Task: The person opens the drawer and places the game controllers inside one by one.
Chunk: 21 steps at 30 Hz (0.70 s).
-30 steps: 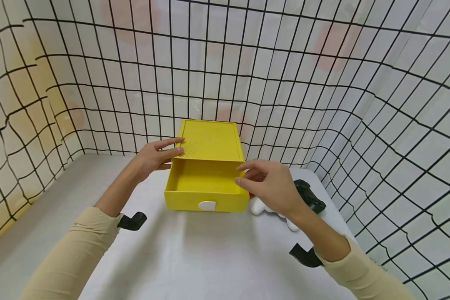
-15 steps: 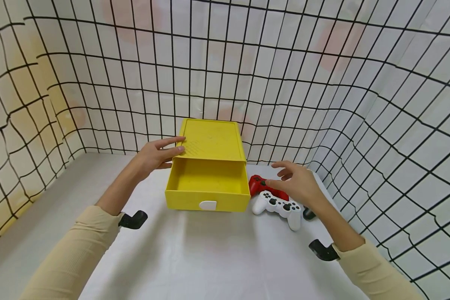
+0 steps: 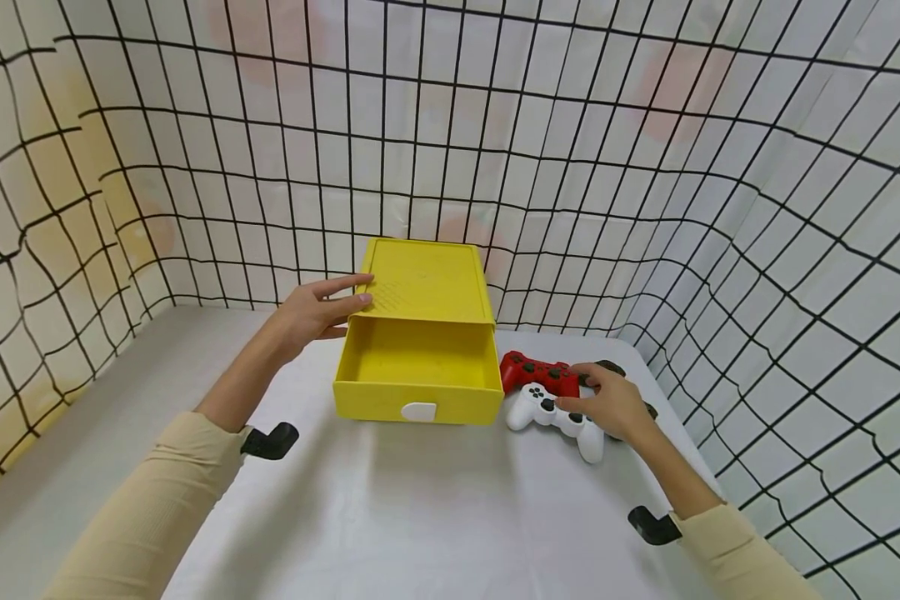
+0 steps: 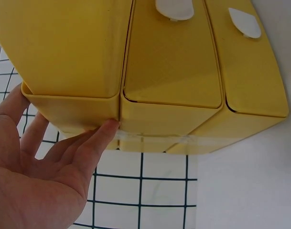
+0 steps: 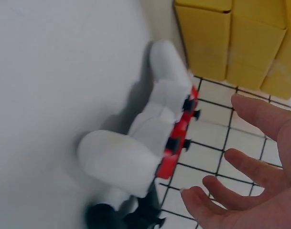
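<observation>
A yellow drawer cabinet (image 3: pixel 427 275) stands mid-table with its top drawer (image 3: pixel 412 400) pulled out; the inside of that drawer shows bare. My left hand (image 3: pixel 311 312) rests at the cabinet's upper left edge with extended fingers, and the left wrist view has them along its side. Right of the cabinet lie a white game controller (image 3: pixel 555 418), a red game controller (image 3: pixel 536 375) behind it and a black game controller (image 3: pixel 611 366), partly hidden by my hand. Over them hovers my right hand (image 3: pixel 611 404), fingers spread and holding nothing; the right wrist view shows it apart from the white controller.
Black wire mesh (image 3: pixel 450 175) surrounds the white table (image 3: pixel 420 517) at the back and both sides. Two lower drawers with white handles (image 4: pixel 245 23) are pushed in, seen in the left wrist view.
My right hand has moved from the drawer's right side rightward to above the controllers, then lowered towards them. My left hand stays at the cabinet.
</observation>
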Each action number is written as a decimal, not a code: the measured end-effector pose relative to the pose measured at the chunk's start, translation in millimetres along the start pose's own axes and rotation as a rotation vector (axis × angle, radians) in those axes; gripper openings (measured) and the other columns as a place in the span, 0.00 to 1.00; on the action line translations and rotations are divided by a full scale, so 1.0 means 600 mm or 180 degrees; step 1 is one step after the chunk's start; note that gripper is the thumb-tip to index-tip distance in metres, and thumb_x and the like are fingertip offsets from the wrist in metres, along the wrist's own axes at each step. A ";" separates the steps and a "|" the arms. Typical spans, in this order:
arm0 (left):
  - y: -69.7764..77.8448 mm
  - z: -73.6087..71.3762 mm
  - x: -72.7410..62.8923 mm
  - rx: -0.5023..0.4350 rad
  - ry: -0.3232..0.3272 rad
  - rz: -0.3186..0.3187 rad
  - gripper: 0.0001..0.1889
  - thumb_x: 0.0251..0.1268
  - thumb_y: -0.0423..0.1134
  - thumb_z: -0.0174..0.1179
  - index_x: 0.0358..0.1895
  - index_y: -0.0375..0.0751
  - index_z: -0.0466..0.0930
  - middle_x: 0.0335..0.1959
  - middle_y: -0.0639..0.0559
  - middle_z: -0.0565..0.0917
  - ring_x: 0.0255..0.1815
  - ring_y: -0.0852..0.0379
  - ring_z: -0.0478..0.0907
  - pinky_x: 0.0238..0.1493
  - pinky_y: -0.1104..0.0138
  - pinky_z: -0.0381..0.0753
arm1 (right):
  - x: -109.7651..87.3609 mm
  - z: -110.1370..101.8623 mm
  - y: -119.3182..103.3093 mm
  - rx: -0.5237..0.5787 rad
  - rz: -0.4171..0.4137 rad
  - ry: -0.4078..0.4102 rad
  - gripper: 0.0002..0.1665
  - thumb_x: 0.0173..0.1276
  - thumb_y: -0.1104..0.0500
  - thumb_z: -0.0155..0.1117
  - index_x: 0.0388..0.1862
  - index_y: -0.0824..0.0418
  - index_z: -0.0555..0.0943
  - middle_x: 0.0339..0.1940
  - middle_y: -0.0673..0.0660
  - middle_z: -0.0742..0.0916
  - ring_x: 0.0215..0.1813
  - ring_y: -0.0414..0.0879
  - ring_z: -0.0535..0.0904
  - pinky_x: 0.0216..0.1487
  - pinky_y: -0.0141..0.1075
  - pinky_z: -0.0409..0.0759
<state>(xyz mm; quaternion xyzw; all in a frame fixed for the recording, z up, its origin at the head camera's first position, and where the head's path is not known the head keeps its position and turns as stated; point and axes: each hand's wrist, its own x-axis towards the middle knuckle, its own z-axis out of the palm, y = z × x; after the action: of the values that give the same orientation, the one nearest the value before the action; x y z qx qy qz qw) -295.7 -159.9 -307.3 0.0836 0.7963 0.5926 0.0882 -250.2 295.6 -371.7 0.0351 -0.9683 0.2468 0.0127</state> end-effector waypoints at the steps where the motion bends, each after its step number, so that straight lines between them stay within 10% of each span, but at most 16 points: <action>1: -0.001 0.000 0.000 -0.0007 -0.0002 0.0003 0.34 0.65 0.60 0.66 0.74 0.63 0.70 0.72 0.48 0.75 0.73 0.45 0.72 0.70 0.51 0.76 | 0.000 0.003 0.004 -0.0020 0.0043 -0.0038 0.41 0.63 0.41 0.72 0.70 0.60 0.75 0.63 0.72 0.81 0.63 0.67 0.76 0.54 0.59 0.81; 21: -0.004 0.001 0.003 0.0009 0.0013 0.0051 0.35 0.65 0.61 0.66 0.75 0.62 0.69 0.72 0.47 0.75 0.73 0.44 0.72 0.69 0.50 0.76 | 0.002 0.045 0.066 -0.0021 0.0419 -0.0468 0.48 0.61 0.38 0.74 0.74 0.59 0.70 0.74 0.74 0.71 0.71 0.74 0.67 0.62 0.70 0.73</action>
<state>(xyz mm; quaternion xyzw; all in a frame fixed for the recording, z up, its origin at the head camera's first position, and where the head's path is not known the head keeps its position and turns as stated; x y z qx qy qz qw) -297.2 -159.5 -309.7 0.0889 0.7966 0.5923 0.0818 -254.6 317.1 -414.1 -0.0106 -0.9677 0.2407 -0.0745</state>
